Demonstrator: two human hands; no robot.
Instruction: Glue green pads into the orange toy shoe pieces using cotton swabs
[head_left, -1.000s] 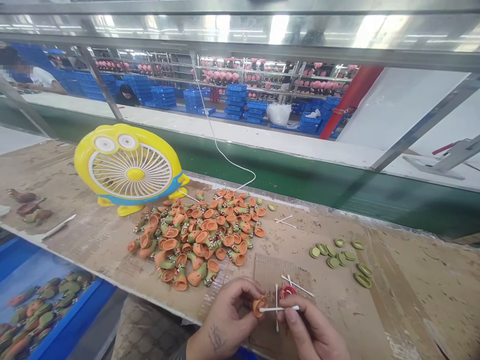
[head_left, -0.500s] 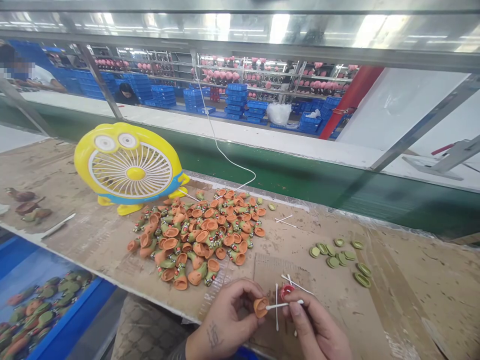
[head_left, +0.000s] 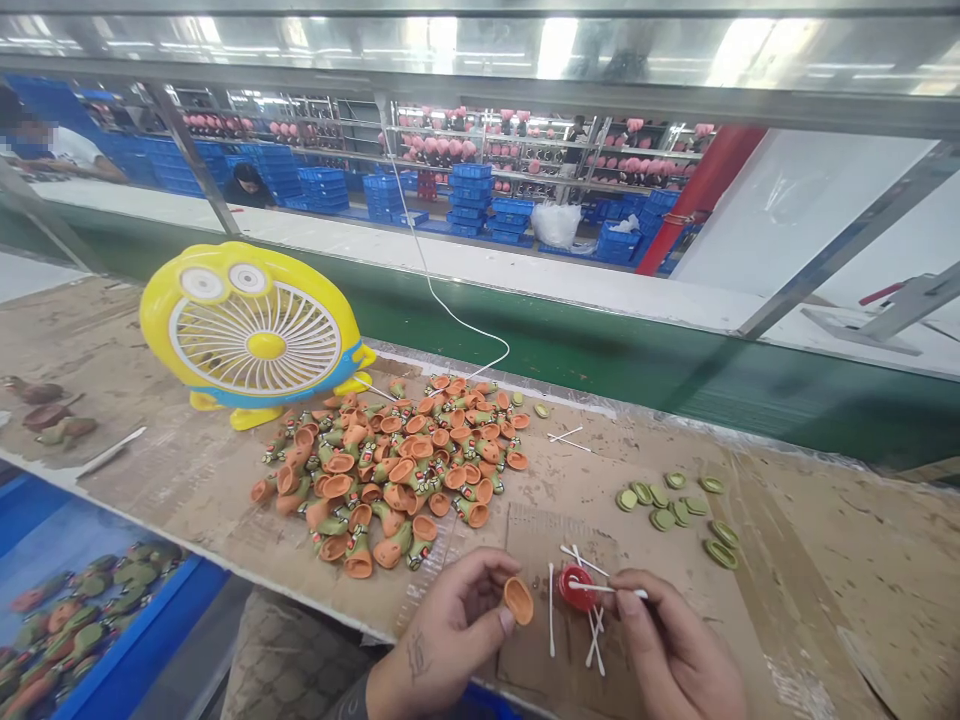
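I see a long cardboard-covered workbench point(head_left: 825, 560) running left to right across the near half of the scene, with a green conveyor belt point(head_left: 600, 350) along its far edge. On the far left of the bench stands a yellow cartoon desk fan point(head_left: 251, 335), upright and facing me, its white cable point(head_left: 442, 300) trailing away over the belt. At the near left, below the bench edge, sits a blue crate point(head_left: 82, 620) of green and orange parts. Just right of the fan lies a wide heap of orange cone-shaped toy pieces point(head_left: 390, 470), between the fan and my hands and spreading close to the left one. Well to the right lies a loose cluster of green discs point(head_left: 675, 505), apart from both hands. Far left on the bench are a few brown pieces point(head_left: 45, 410) and a white stick point(head_left: 109, 453).

My left hand point(head_left: 442, 640) pinches a single orange cone piece point(head_left: 518, 600) at its fingertips, open mouth facing right, held just above the bench's near edge. My right hand point(head_left: 675, 655) grips a cotton swab point(head_left: 606, 588), its tip over a small red cap point(head_left: 577, 587) resting on a cardboard pad. Several spare swabs point(head_left: 592, 640) lie around the cap, one standing between cone and cap.
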